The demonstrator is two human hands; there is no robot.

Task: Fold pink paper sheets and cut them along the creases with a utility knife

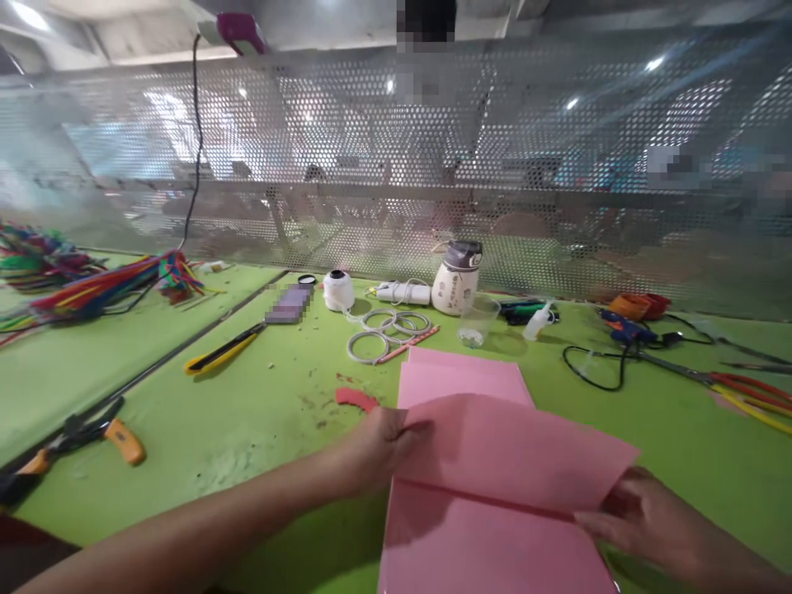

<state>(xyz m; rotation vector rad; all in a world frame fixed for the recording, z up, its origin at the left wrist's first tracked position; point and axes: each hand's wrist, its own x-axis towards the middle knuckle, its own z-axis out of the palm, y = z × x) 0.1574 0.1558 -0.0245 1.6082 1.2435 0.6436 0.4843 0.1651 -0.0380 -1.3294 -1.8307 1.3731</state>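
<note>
A bent sheet of pink paper (495,450) is held up between my two hands. My left hand (387,450) pinches its left edge between thumb and fingers. At the sheet's right corner, my right hand (637,516) grips the edge, thumb in front and fingers behind. Under the raised sheet lies a pink paper stack (470,549), whose far end also shows beyond the sheet. Just past my left hand sits a small curved red piece (357,399) on the green table (297,462).
At the left are a utility knife (223,351) and orange-handled pliers (124,441). Farther back stand a bottle (456,280), a clear cup (478,320) and white rings (368,347). Scissors (742,388) and a blue glue gun (628,327) lie right. A perforated screen (371,165) borders the back.
</note>
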